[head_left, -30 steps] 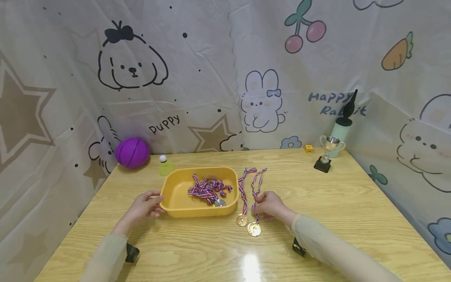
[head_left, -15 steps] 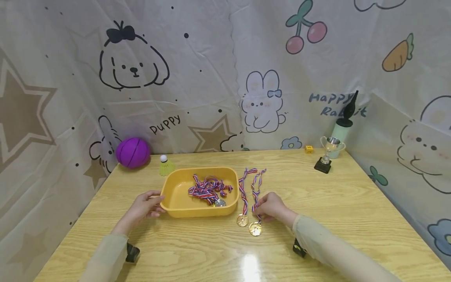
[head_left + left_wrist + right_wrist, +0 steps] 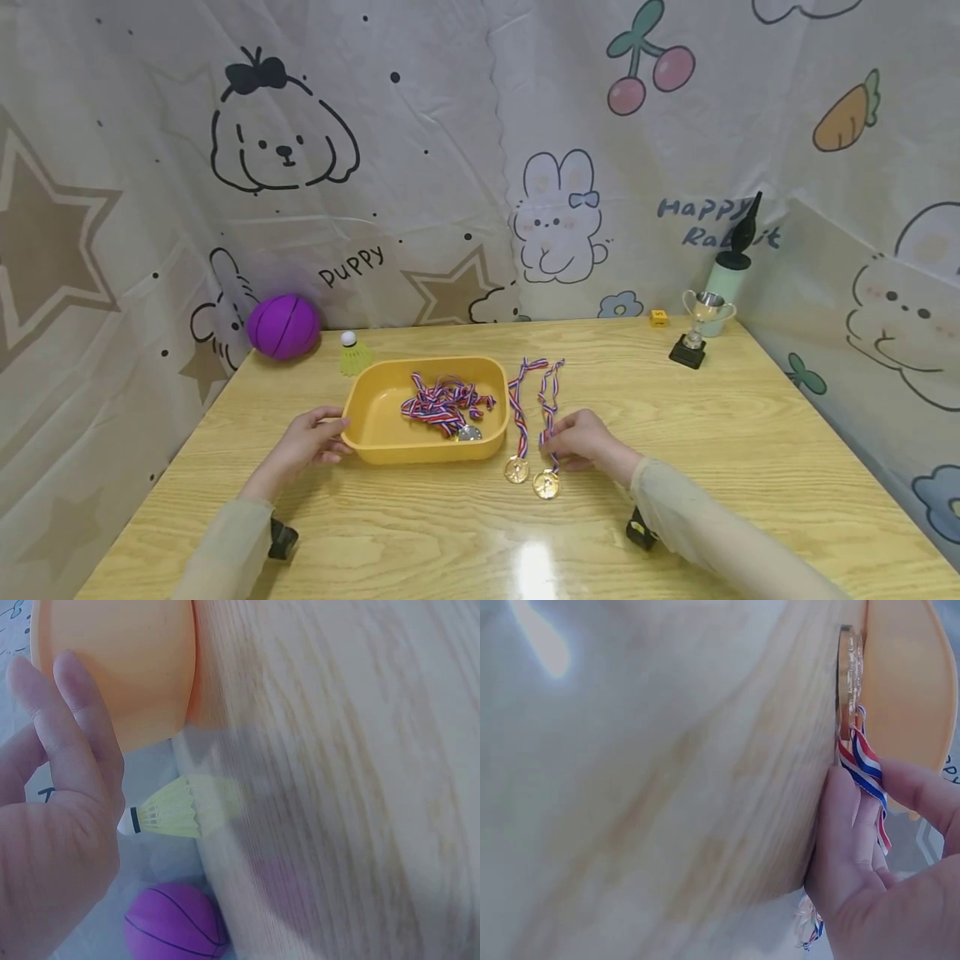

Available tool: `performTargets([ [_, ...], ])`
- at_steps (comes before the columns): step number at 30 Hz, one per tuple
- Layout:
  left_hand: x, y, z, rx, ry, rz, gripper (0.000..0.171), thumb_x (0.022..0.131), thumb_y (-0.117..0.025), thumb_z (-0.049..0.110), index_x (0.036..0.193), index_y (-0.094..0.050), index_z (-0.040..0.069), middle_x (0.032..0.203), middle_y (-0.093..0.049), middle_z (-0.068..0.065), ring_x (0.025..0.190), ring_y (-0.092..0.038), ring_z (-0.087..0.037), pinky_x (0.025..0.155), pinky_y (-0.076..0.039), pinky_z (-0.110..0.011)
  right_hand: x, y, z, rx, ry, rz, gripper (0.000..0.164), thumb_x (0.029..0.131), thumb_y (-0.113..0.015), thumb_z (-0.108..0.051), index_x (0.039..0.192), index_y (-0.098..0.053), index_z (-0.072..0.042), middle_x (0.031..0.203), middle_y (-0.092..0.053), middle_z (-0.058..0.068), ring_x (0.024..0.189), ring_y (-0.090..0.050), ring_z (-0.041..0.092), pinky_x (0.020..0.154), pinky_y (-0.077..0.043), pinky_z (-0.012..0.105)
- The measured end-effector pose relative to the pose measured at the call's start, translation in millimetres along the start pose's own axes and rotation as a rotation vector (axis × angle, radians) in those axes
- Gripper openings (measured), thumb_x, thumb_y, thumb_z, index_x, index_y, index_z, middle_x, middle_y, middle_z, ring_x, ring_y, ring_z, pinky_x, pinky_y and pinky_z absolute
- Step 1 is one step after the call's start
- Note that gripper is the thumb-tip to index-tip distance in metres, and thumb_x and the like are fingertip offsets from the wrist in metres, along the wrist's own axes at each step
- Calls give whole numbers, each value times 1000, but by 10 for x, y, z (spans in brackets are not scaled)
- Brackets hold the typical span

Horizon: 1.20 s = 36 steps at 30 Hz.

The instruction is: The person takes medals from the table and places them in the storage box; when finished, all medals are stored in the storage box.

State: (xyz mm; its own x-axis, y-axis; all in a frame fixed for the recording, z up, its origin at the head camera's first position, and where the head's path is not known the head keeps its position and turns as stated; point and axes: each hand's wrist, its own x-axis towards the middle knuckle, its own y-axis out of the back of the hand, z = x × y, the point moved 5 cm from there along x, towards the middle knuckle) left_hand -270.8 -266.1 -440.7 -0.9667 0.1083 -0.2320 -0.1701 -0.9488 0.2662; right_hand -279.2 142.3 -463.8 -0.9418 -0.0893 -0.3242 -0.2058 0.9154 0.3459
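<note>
My left hand (image 3: pixel 303 442) holds the left end of a yellow plastic basin (image 3: pixel 420 454), thumb at the rim and fingers against the outer wall (image 3: pixel 154 690). Inside lie tangled red, white and blue ribbons (image 3: pixel 442 404) and a silver medal (image 3: pixel 469 433). Right of the basin, my right hand (image 3: pixel 585 442) pinches the striped ribbon (image 3: pixel 866 761) of a gold medal (image 3: pixel 547 484) just above its disc. The upper ribbon runs away up the table. Another gold medal (image 3: pixel 517 469) lies beside it, its ribbon (image 3: pixel 519 408) stretched along the basin's right side.
At the back left are a purple ball (image 3: pixel 283 327) and a yellow shuttlecock (image 3: pixel 355 354). A gold trophy cup (image 3: pixel 697 325), a pale green pump (image 3: pixel 726 275) and a yellow die (image 3: pixel 657 318) stand back right. A printed cloth (image 3: pixel 450 167) hangs behind the wooden table (image 3: pixel 420 533).
The right hand has shifted slightly right, drawing the pinched ribbon and its gold medal a little away from the other medal. The left hand and basin stay in place.
</note>
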Motion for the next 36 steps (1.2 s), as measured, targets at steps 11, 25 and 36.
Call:
performTargets([
  [11,2,5,1,-14,0,-2,53,101,-48,20,140,-29,-10,86,-64,-2,71,-65,-7,60,-55,-17,-10,2,-5,99,-2,-67,7,84,-63,3,86,-57,0,64,-62,1,56,-58,8,52,-57,26],
  [25,2,-1,-3,-9,3,-3,51,102,-47,20,139,-30,-10,87,-64,-3,71,-65,-7,60,-55,-18,-79,10,-86,182,114,-215,12,90,-56,2,100,-53,8,77,-55,2,65,-54,9,56,-51,19],
  [36,-5,-10,7,-8,7,0,50,102,-46,18,139,-30,-11,83,-64,0,70,-65,-6,60,-55,-18,-73,20,-71,319,187,-366,22,95,-51,-1,113,-49,12,96,-58,5,86,-64,11,75,-57,30],
])
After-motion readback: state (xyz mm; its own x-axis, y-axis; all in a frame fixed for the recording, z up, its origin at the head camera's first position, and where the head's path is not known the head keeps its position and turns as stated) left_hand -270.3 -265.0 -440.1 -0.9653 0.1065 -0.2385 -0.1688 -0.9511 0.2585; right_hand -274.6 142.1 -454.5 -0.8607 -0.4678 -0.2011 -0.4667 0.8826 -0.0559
